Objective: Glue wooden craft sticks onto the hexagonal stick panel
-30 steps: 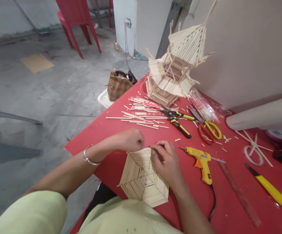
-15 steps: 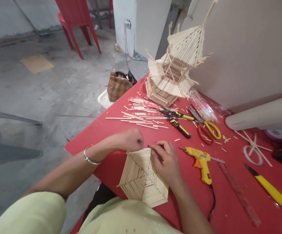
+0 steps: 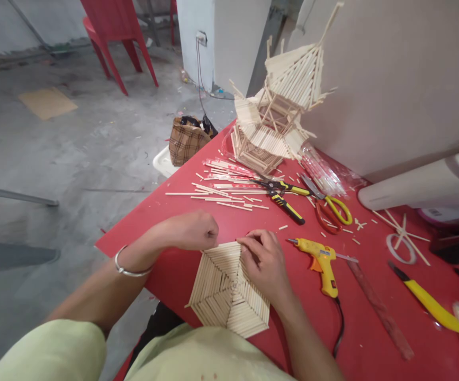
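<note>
A flat hexagonal panel of glued wooden sticks (image 3: 223, 288) lies on the red table (image 3: 173, 233) just in front of me. My left hand (image 3: 193, 230) is curled into a fist at the panel's far left corner; what its fingers hold is hidden. My right hand (image 3: 263, 259) rests on the panel's far right edge, fingers bent and pressed on the sticks. A yellow glue gun (image 3: 320, 259) lies just right of my right hand.
Behind are loose sticks (image 3: 221, 193), black-and-yellow cutters (image 3: 282, 198), orange-and-yellow scissors (image 3: 330, 209) and a tall stick model (image 3: 280, 114). A ruler (image 3: 380, 309), yellow knife (image 3: 428, 301) and tape ring (image 3: 402, 248) lie right. A checked bag (image 3: 187, 140) sits beyond the table's left edge.
The view has shifted slightly; both hands stay at the panel's far edge, with my left fist drawn a little to the left.
</note>
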{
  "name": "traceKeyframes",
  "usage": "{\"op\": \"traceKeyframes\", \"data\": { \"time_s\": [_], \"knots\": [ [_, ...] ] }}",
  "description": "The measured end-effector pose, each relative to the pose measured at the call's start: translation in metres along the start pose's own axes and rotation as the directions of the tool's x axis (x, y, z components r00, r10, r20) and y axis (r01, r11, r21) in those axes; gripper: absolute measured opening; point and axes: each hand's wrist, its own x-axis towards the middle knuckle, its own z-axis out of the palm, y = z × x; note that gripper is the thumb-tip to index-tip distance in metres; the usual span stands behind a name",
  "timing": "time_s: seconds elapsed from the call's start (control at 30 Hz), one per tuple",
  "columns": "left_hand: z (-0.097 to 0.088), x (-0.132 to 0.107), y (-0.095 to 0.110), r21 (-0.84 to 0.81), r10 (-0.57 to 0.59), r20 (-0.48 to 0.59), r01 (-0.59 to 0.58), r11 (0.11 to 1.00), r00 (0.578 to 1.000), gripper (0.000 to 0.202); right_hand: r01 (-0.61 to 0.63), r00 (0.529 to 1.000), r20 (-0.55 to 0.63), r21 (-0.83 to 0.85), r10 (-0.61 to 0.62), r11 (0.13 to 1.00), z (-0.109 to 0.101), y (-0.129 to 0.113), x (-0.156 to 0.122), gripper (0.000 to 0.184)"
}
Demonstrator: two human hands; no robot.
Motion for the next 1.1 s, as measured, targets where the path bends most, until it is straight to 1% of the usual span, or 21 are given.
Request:
{"op": "traceKeyframes", "data": {
  "time_s": [0.17, 0.27, 0.43, 0.8, 1.1],
  "knots": [
    [-0.0020, -0.0060, -0.0033, -0.031, 0.028, 0.012, -0.027, 0.999, 1.000, 0.018, -0.011, 1.000, 0.000, -0.002, 0.011, 1.000, 0.0007, 0.0013, -0.0001, 0.022],
    [-0.0012, -0.0055, -0.0037, -0.040, 0.037, 0.015, -0.036, 0.999, 0.999, 0.017, -0.020, 1.000, 0.004, -0.006, 0.020, 1.000, 0.0018, 0.0030, -0.0007, 0.026],
    [-0.0002, -0.0047, -0.0044, -0.075, 0.030, 0.013, -0.028, 0.997, 0.999, 0.015, -0.022, 1.000, 0.011, -0.019, 0.022, 1.000, 0.0025, 0.0036, -0.0013, 0.029],
    [0.0005, -0.0043, -0.0042, -0.028, -0.014, 0.036, 0.015, 1.000, 0.999, 0.014, 0.001, 1.000, -0.005, -0.005, -0.002, 1.000, 0.0010, 0.0015, -0.0004, 0.023],
    [0.0006, -0.0034, -0.0036, -0.044, -0.027, 0.034, 0.028, 0.999, 0.999, 0.014, 0.004, 1.000, -0.001, -0.001, -0.004, 1.000, 0.0011, 0.0019, -0.0010, 0.022]
  ]
}}
